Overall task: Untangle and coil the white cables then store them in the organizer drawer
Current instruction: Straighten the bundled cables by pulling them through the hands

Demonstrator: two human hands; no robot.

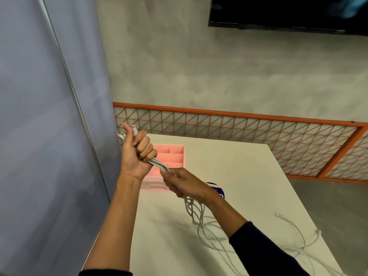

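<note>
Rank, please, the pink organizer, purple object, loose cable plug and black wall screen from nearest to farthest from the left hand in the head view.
1. Pink organizer, just right of and behind the left hand.
2. Purple object, farther right, by the right hand.
3. Loose cable plug, on the table's right side.
4. Black wall screen, high up beyond the table.

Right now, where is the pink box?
In the head view, the pink organizer sits on the white table, far left, behind the left hand and right hand.

White table (249,186) w/ purple obj (218,189), orange lattice panel (239,128) behind, black screen (288,10) above, blue-grey curtain (39,136) beside.
</note>
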